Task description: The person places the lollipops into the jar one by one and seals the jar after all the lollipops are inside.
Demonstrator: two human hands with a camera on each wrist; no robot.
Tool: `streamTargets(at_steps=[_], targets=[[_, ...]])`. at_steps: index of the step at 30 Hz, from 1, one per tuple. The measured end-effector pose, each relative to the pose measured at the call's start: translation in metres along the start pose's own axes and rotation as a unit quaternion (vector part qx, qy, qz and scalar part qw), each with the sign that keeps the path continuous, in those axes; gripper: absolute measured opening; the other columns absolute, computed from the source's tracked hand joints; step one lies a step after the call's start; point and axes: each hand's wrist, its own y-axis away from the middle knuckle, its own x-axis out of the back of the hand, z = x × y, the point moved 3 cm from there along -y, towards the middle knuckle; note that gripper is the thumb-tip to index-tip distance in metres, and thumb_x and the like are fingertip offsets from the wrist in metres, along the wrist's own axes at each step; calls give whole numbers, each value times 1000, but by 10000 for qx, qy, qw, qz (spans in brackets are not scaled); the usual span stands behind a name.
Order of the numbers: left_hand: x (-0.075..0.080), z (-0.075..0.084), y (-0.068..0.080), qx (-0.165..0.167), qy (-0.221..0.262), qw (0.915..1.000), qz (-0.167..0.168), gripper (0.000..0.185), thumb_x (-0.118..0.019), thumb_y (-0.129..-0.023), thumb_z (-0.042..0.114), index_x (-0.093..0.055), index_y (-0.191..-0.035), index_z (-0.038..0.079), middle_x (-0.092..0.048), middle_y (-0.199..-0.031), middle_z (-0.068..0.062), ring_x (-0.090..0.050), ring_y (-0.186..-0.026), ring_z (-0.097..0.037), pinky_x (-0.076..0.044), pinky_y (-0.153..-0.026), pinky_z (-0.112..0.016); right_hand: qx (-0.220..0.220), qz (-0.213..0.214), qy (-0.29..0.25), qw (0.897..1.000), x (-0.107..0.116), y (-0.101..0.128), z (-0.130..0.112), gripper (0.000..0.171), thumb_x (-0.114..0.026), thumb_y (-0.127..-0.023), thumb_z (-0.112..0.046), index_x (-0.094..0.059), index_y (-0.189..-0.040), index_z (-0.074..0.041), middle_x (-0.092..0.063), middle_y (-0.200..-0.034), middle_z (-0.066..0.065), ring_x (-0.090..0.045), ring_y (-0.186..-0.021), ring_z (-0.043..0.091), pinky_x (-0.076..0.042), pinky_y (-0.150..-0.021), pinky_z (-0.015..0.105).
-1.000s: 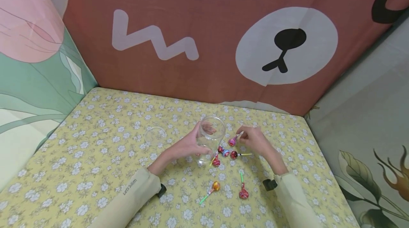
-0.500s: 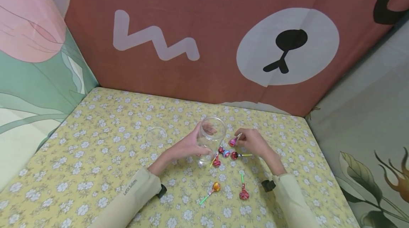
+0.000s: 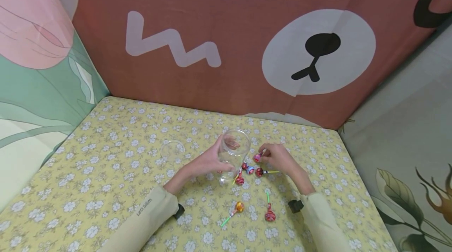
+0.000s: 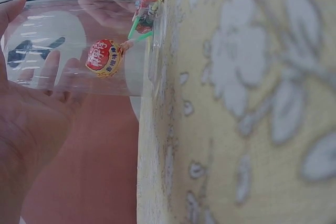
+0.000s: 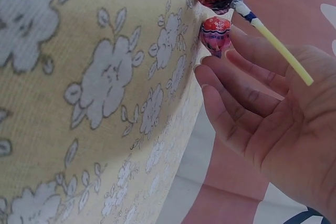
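Transparent walls form the jar [image 3: 241, 156], which is stood on the yellow floral tabletop [image 3: 123, 157] and gripped round its side by the left hand [image 3: 211, 160]. To its right, a pink lollipop [image 3: 257, 158] is pinched by the right hand [image 3: 279, 157]; whether its head is touched to the tabletop cannot be told. Just nearer, a blue-and-red lollipop [image 3: 250, 170] and a dark red lollipop [image 3: 259, 172] are laid out, the latter with its yellow stick pointed right. Nearest, an orange lollipop [image 3: 239, 206] is seen to the left of a striped red lollipop [image 3: 270, 216]. Left of the jar, well apart, a clear disc [image 3: 172, 151] is laid.
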Motion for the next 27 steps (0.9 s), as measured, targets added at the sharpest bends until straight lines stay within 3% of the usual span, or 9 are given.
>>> streamTargets(at_steps=[6,19,27], targets=[[0,0,0,-24,42,10000,-36,98,-81,-84,14,-21,-161,23,-51,-147,1,-46,-138,-23,-45,-107,-50,121,16,-22,9999,-1,0,0,14,-73,-95,-4,-72,-110,-1,-73,-84,2,-69,-75,15,-57,-67,35],[0,-2,2,329,68,9994,49,115,-83,-84,22,-4,-167,27,-44,-154,-4,-49,-135,-29,-51,-97,-45,172,-46,-110,9998,-7,-3,4,9,-73,-96,-7,-75,-104,-5,-71,-82,-2,-65,-72,10,-55,-66,34],[0,-1,1,256,24,9996,63,119,-85,-81,24,-2,-167,24,-44,-154,-3,-46,-139,-29,-47,-104,-48,114,-103,-137,9998,-8,-4,4,9,-74,-95,-8,-76,-103,-5,-72,-83,-1,-65,-72,9,-55,-66,33]])
